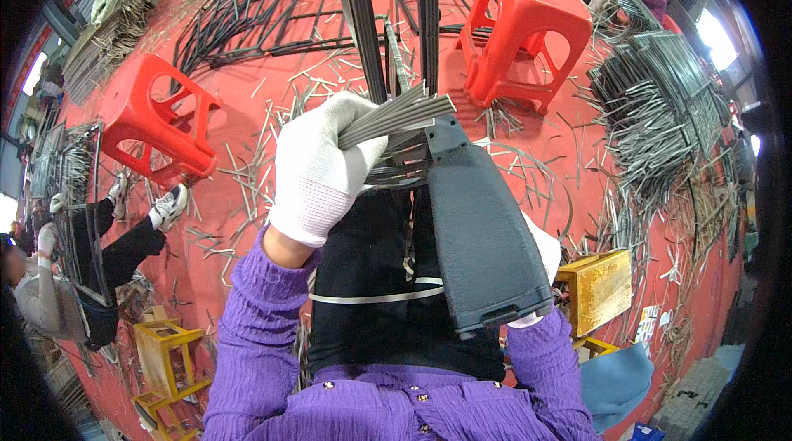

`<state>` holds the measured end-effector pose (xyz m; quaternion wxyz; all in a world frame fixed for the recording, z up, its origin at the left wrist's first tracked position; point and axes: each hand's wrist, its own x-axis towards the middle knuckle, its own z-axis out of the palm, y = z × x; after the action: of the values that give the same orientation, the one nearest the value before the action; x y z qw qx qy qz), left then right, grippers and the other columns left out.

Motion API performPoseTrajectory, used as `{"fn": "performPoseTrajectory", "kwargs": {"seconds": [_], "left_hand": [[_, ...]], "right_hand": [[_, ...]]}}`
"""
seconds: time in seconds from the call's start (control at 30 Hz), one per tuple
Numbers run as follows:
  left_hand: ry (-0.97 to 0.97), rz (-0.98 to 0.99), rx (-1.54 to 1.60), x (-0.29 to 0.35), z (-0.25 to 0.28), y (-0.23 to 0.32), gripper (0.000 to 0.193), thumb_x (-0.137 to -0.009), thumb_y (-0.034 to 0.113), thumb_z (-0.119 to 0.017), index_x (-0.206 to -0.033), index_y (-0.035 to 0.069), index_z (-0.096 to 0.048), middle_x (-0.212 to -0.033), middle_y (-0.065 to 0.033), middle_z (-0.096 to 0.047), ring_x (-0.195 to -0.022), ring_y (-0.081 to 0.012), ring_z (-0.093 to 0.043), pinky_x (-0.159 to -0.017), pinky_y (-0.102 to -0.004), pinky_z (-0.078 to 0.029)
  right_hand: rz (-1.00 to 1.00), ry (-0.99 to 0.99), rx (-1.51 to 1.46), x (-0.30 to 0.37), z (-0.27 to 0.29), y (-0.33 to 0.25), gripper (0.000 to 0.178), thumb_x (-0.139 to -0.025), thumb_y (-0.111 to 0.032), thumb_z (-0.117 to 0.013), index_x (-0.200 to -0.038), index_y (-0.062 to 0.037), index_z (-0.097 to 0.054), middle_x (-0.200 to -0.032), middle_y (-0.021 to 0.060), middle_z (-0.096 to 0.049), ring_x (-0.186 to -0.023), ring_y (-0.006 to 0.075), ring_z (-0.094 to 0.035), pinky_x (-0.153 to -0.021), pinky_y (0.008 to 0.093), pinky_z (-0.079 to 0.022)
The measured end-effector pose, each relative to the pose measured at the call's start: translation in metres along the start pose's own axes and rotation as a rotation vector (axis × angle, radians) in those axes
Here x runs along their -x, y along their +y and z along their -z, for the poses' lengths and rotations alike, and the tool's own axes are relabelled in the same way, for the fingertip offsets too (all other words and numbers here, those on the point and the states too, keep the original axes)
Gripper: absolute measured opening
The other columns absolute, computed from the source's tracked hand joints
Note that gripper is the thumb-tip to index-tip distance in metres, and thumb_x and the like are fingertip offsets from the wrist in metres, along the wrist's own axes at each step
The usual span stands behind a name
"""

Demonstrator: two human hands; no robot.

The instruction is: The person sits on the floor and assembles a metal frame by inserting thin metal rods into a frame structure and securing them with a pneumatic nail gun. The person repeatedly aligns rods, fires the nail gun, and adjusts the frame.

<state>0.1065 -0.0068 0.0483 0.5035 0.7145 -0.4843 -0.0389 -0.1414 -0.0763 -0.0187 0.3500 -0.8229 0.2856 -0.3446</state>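
Note:
My left hand (322,165), in a white knit glove, is closed around a bundle of thin grey-brown strips (396,121), their cut ends pointing right. My right hand (540,253), gloved in white too, shows only at the side of a dark grey, box-like power tool (487,226) that it holds; its fingers are hidden behind the casing. The tool's narrow end lies close to the strip ends. Beyond my hands a black frame (427,20) wound with strips reaches away from my lap. A white band (375,299) crosses my black trousers.
Red plastic stools stand far right (532,4) and left (148,103). Strip scraps litter the red floor (239,111). Black metal frames (256,20) lie ahead, a strip pile (660,103) at right. Yellow wooden stools (598,292) flank me. A seated person (49,292) works at left.

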Motion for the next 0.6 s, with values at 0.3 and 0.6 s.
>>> {"fn": "performPoseTrajectory", "kwargs": {"seconds": [0.3,0.6], "left_hand": [[-0.034,0.056,-0.05,-0.002,0.002,0.001,0.016,-0.081,0.01,-0.071,-0.095,0.002,-0.07,-0.074,-0.0122,-0.068,-0.069,-0.0206,-0.069,-0.066,-0.0313,-0.052],[0.012,0.423,0.586,0.005,-0.001,0.001,0.021,-0.088,0.014,-0.073,-0.1,-0.003,-0.07,-0.081,-0.0033,-0.07,-0.072,-0.0082,-0.06,-0.063,-0.0262,-0.047]], "right_hand": [[-0.08,-0.034,-0.05,-0.01,0.006,-0.02,0.05,-0.077,0.003,-0.065,-0.127,-0.0008,-0.063,-0.107,0.0145,-0.073,-0.094,0.0249,-0.073,-0.084,0.0301,-0.056],[-0.109,0.006,-0.314,0.007,0.001,0.0,0.045,-0.084,0.002,-0.063,-0.129,0.0054,-0.06,-0.113,0.0138,-0.071,-0.096,0.016,-0.069,-0.085,0.0292,-0.055]]}}
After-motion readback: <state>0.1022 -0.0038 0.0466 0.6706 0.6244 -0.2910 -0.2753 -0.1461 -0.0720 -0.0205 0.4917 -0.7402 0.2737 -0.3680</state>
